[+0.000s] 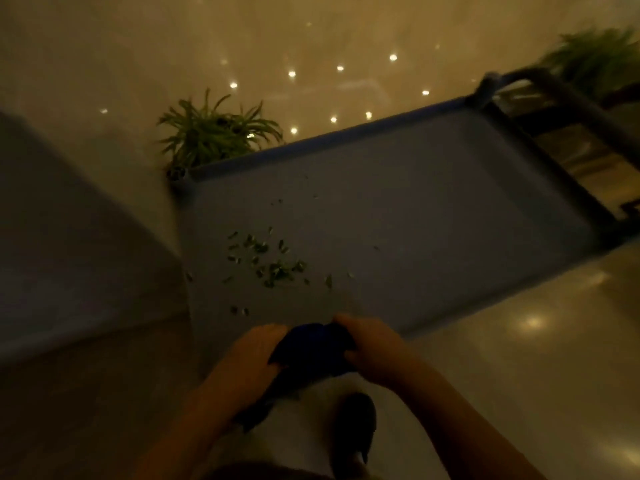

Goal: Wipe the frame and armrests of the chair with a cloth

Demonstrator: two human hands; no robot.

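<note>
Both hands grip a dark blue cloth between them — the left hand on its left side, the right hand on its right — bunched at the near edge of the chair, whose grey fabric carries scattered green leaf bits.

floor glossy polished tile mirroring ceiling spots, chair seat matt grey woven fabric, frame smooth tube at its far edge, cloth soft matt dark blue textile
</note>
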